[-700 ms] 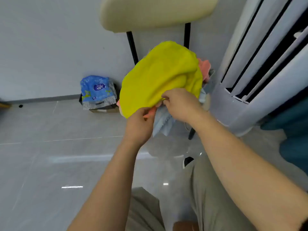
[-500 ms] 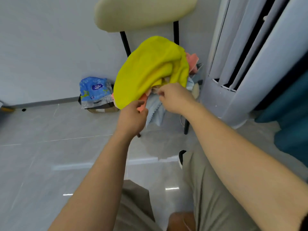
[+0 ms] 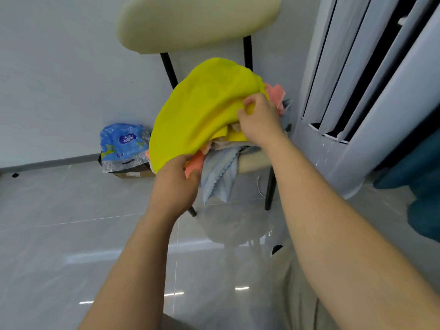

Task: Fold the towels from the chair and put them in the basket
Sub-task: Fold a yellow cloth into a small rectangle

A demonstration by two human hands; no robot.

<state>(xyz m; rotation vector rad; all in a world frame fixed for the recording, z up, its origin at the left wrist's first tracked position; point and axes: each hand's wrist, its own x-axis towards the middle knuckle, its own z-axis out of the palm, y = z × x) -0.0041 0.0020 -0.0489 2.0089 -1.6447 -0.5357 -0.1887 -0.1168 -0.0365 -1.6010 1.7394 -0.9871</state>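
Note:
A bright yellow towel (image 3: 204,108) lies draped over a heap of cloths on the chair (image 3: 195,22), a cream-backed chair with black legs. My left hand (image 3: 176,184) grips the towel's lower front edge. My right hand (image 3: 258,120) pinches a fold of the same towel at its right side. Under the yellow towel show a pink cloth (image 3: 276,94), an orange cloth (image 3: 195,160) and a pale blue cloth (image 3: 221,172) that hangs off the seat's front. No basket is in view.
A blue plastic packet (image 3: 121,141) sits on a cardboard box (image 3: 133,173) on the floor by the wall, left of the chair. A tall white appliance (image 3: 357,91) stands right of the chair. Dark teal fabric (image 3: 419,177) hangs at the far right. Grey glossy floor tiles lie below.
My right hand has moved up and to the right along the yellow towel and now pinches a fold there. My left hand keeps its hold on the lower edge.

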